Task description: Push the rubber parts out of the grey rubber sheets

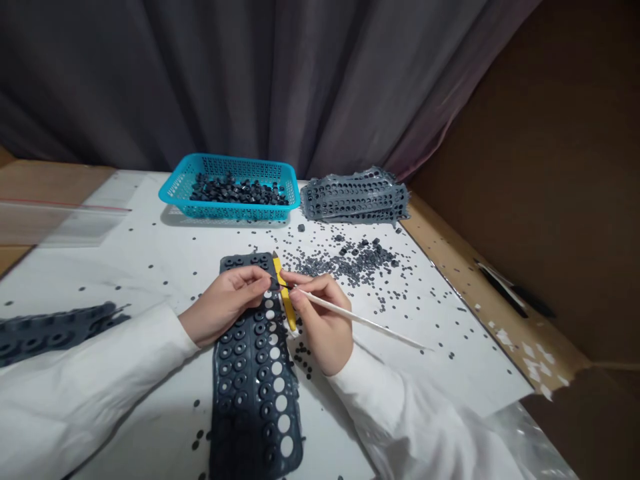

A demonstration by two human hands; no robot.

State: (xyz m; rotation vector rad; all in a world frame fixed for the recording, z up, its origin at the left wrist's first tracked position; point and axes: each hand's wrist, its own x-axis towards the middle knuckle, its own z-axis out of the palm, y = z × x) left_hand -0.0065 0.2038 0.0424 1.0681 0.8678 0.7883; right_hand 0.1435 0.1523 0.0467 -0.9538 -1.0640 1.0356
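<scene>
A dark rubber sheet (253, 380) with rows of raised rings and one column of round holes lies lengthwise on the white table. My left hand (233, 297) is over its upper part, thumb and fingers pinched on something small and dark. Close to its right, my right hand (323, 317) grips a thin white stick (370, 323) with a dark tip, which points at the left fingertips. A yellow-handled knife (286, 297) lies along the sheet's right edge, between the hands.
A blue basket (230, 213) holds many dark pieces. Punched grey sheets (355, 197) are stacked beside it. Small black discs (360, 263) are scattered over the table (150, 267). Another dark sheet (55, 333) lies left, near a plastic bag (60, 223).
</scene>
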